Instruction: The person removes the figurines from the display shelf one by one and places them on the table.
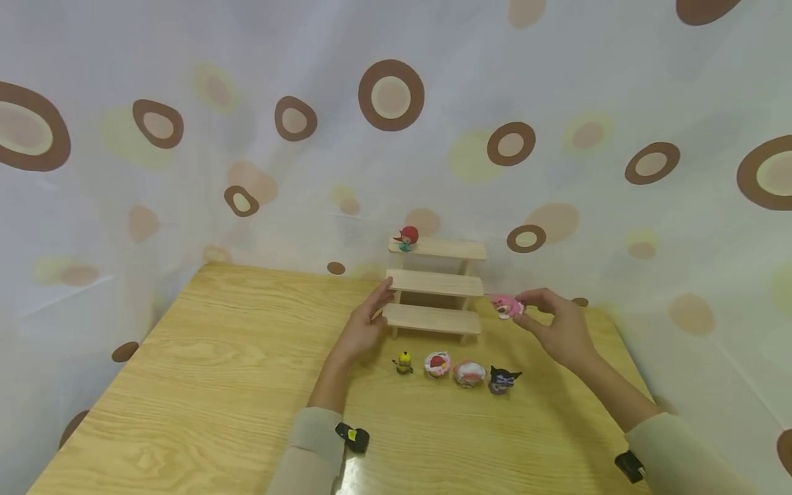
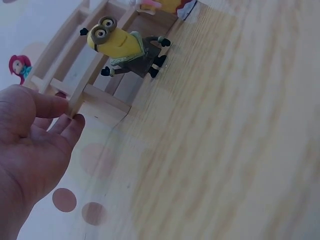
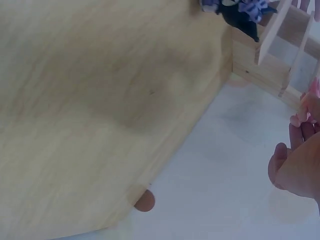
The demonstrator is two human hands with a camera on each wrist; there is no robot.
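A three-step wooden display stand (image 1: 436,282) stands against the back of the table. My left hand (image 1: 365,326) holds its left end, thumb and fingers at the step ends; the left wrist view shows the fingertips (image 2: 76,120) there. To the right of the stand, my right hand (image 1: 563,330) pinches a pink plush-like figurine (image 1: 507,306) in the air, between thumb and index finger. In the right wrist view the hand largely hides this pink figurine (image 3: 314,92). A red-haired figurine (image 1: 407,238) sits on the top step's left end.
Before the stand, a row holds a yellow Minion figurine (image 1: 404,363), a pink-and-white figurine with a red middle (image 1: 438,365), a pink-and-white rounded figurine (image 1: 469,373) and a black-and-purple figurine (image 1: 502,379). A dotted cloth (image 1: 346,165) hangs behind the wooden table (image 1: 235,371).
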